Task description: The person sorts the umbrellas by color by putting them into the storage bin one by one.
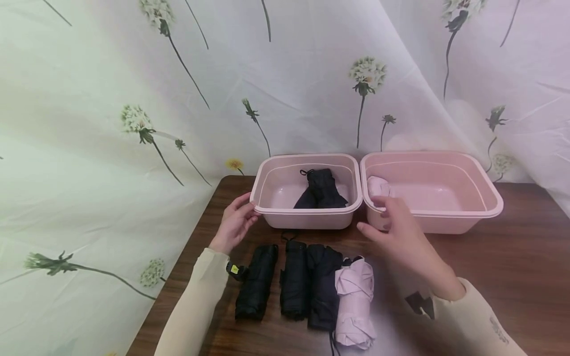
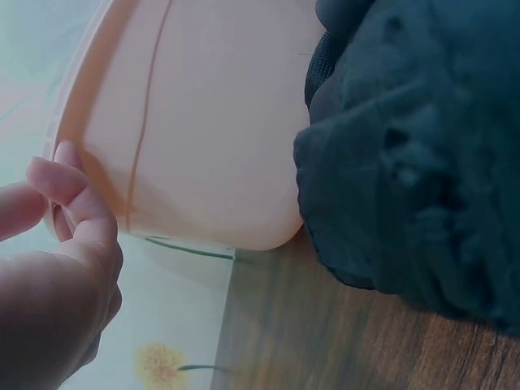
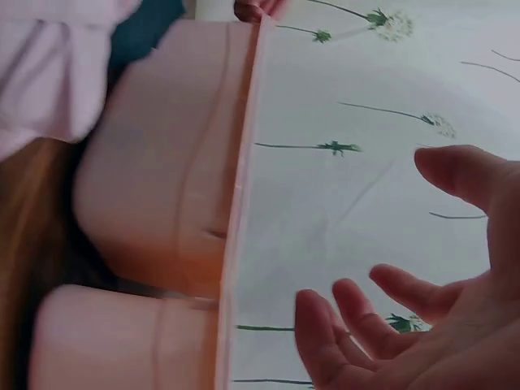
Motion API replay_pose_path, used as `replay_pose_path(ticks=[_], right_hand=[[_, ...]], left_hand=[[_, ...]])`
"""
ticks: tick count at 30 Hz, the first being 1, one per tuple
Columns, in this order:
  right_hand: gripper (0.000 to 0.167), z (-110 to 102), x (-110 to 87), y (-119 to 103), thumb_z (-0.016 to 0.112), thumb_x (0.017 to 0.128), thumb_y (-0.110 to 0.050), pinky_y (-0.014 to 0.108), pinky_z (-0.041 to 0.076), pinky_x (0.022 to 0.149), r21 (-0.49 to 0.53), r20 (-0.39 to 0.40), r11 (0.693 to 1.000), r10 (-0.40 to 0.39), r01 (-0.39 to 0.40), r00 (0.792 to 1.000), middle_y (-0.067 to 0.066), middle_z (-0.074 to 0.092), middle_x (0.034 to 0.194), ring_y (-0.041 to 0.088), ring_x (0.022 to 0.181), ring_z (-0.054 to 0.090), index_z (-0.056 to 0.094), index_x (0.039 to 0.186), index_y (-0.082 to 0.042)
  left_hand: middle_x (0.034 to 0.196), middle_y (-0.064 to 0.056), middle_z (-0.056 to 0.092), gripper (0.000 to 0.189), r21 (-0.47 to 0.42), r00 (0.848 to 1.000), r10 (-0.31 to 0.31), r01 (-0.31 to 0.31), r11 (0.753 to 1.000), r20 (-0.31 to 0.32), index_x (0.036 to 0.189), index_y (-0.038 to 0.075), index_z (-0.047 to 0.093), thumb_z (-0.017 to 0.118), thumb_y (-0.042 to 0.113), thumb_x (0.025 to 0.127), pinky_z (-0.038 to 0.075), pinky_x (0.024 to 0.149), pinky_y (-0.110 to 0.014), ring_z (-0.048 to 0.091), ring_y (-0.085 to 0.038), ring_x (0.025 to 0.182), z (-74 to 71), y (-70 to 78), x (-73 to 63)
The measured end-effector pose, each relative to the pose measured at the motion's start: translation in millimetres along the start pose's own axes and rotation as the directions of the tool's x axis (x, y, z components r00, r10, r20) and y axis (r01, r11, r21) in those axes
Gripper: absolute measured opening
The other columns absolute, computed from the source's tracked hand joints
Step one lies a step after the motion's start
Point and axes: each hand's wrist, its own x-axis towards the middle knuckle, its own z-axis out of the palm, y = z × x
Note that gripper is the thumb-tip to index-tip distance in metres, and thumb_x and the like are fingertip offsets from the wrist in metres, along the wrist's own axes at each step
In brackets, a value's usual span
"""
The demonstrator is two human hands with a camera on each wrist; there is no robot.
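Note:
At the left basin (image 1: 307, 217), my left hand (image 1: 236, 221) pinches the pink rim at the near left corner, thumb and fingertips on it in the left wrist view. Two black folded umbrellas (image 1: 326, 188) lie inside that basin. My right hand (image 1: 403, 237) hovers with spread fingers by the near left corner of the right basin (image 1: 445, 223), holding nothing. Partly behind its fingers, a pale pink folded umbrella (image 1: 377, 186) lies in that basin. In front of the basins, black folded umbrellas (image 1: 257, 282) lie in a row beside another pale pink umbrella (image 1: 355, 306).
The two basins stand side by side at the back of the dark wooden table (image 1: 512, 277), against a white cloth (image 1: 303, 99) printed with dandelions. A dark strap with a yellow-green tag (image 1: 234, 269) sits at the left wrist.

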Motion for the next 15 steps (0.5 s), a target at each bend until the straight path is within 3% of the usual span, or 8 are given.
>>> replay_pose_path(ticks=[7,11,15], right_hand=[[0.06,20,-20.8,18,0.071,0.087,-0.03,0.053,0.045,0.096,-0.097,0.059,0.995,-0.016,0.021,0.998,0.021,0.051,0.128,0.036,0.116,0.05,0.048,0.133,0.001],[0.07,31,-32.6,28,0.072,0.084,-0.041,0.055,0.044,0.095,-0.167,0.123,0.986,0.041,-0.02,0.992,0.021,0.05,0.128,0.037,0.117,0.049,0.047,0.135,0.0],[0.088,39,-44.4,36,0.072,0.077,-0.058,0.058,0.045,0.094,-0.221,0.214,0.973,0.113,-0.065,0.97,0.025,0.047,0.13,0.041,0.119,0.049,0.042,0.139,-0.002]], left_hand=[[0.107,-0.01,0.054,0.047,-0.006,1.0,0.006,-0.006,1.0,-0.009,0.143,0.011,0.038,0.053,0.01,0.099,0.053,0.068,-0.02,0.061,-0.011,0.073,-0.2,0.8,-1.5],[0.106,-0.009,0.055,0.047,-0.01,1.0,0.003,-0.003,1.0,-0.015,0.143,0.011,0.039,0.054,0.01,0.098,0.053,0.068,-0.02,0.061,-0.01,0.073,0.6,0.2,-1.5],[0.105,-0.008,0.055,0.048,-0.015,1.0,0.002,-0.002,1.0,-0.012,0.143,0.011,0.039,0.055,0.01,0.098,0.053,0.067,-0.02,0.061,-0.01,0.072,0.5,0.1,-0.5]])
